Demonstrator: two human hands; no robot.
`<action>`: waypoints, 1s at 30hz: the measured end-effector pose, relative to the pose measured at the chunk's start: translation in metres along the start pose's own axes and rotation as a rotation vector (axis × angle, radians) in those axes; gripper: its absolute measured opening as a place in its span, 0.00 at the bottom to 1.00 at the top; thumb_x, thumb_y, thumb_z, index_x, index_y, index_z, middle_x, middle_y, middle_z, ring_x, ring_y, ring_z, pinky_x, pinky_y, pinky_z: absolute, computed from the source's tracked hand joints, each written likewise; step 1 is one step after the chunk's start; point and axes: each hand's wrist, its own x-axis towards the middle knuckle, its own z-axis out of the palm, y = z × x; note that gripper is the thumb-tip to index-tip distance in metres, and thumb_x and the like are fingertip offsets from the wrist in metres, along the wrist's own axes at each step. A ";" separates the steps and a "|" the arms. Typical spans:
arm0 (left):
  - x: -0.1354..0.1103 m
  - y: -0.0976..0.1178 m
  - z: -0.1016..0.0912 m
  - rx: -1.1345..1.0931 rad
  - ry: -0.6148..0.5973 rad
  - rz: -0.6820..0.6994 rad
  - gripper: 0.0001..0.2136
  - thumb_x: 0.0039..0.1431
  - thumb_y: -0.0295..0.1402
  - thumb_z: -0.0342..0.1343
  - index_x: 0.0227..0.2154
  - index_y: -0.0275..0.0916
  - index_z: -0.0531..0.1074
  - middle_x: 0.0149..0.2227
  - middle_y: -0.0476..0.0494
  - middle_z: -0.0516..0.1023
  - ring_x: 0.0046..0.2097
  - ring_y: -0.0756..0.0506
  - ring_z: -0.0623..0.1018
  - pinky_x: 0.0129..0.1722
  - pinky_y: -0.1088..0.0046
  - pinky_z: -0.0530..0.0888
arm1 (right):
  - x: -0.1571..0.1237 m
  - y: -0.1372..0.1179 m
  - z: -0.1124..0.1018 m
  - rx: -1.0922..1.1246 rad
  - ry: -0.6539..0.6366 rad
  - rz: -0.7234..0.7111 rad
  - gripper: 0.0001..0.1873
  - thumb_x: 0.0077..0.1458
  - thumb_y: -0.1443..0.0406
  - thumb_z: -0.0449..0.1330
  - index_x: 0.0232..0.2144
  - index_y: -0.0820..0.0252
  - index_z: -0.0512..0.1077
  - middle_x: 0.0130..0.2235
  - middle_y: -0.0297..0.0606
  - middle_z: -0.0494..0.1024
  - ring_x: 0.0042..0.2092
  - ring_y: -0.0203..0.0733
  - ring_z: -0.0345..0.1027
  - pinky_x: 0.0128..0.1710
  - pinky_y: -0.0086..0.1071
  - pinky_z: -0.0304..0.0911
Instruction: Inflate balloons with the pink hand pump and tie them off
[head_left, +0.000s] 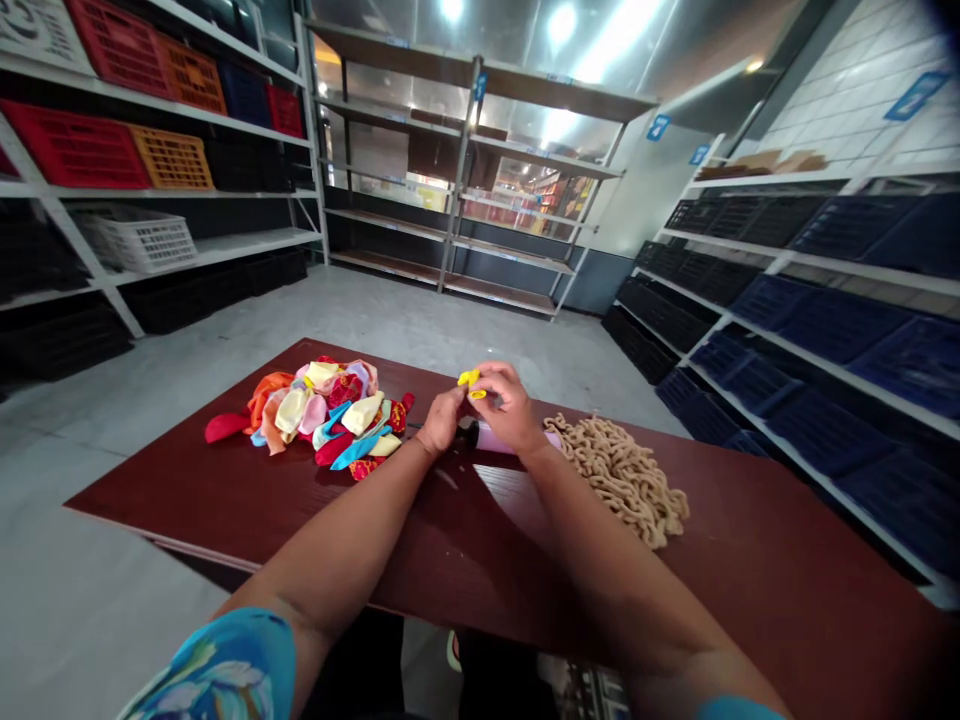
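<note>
Both my hands meet over the middle of a dark red table (225,500). My left hand (441,420) and my right hand (508,405) are closed in a pinch on a small yellow balloon (470,381), held between the fingertips just above the table. Under my hands lies a pink pump (487,438) with a black end, mostly hidden by them. A heap of deflated balloons (330,415) in red, orange, pink, cream and blue lies to the left of my left hand.
A pile of tan braided cord (626,480) lies right of my right hand. Metal shelving surrounds the table: red, orange and white crates (112,150) at left, dark blue bins (810,300) at right, bare shelves (465,180) at the back. Grey floor all round.
</note>
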 end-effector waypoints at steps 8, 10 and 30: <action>0.000 0.003 0.012 -0.513 0.071 -0.103 0.14 0.49 0.34 0.60 0.38 0.33 0.73 0.35 0.39 0.78 0.33 0.47 0.77 0.35 0.71 0.72 | -0.029 0.012 -0.005 -0.270 -0.063 0.044 0.11 0.50 0.64 0.60 0.38 0.51 0.73 0.53 0.38 0.64 0.55 0.44 0.58 0.55 0.43 0.54; 0.000 0.004 0.011 -0.536 0.119 -0.118 0.13 0.48 0.30 0.61 0.38 0.34 0.71 0.36 0.40 0.78 0.34 0.48 0.77 0.36 0.71 0.73 | -0.035 0.014 -0.013 -0.326 -0.164 0.084 0.22 0.49 0.61 0.61 0.49 0.50 0.68 0.56 0.39 0.62 0.56 0.45 0.56 0.55 0.43 0.54; 0.028 0.013 -0.045 -0.806 0.512 -0.034 0.07 0.58 0.24 0.52 0.39 0.38 0.67 0.48 0.42 0.74 0.46 0.48 0.76 0.44 0.72 0.73 | -0.060 0.044 -0.084 -0.777 -0.314 0.319 0.24 0.51 0.54 0.57 0.49 0.55 0.64 0.45 0.42 0.71 0.45 0.48 0.65 0.41 0.37 0.54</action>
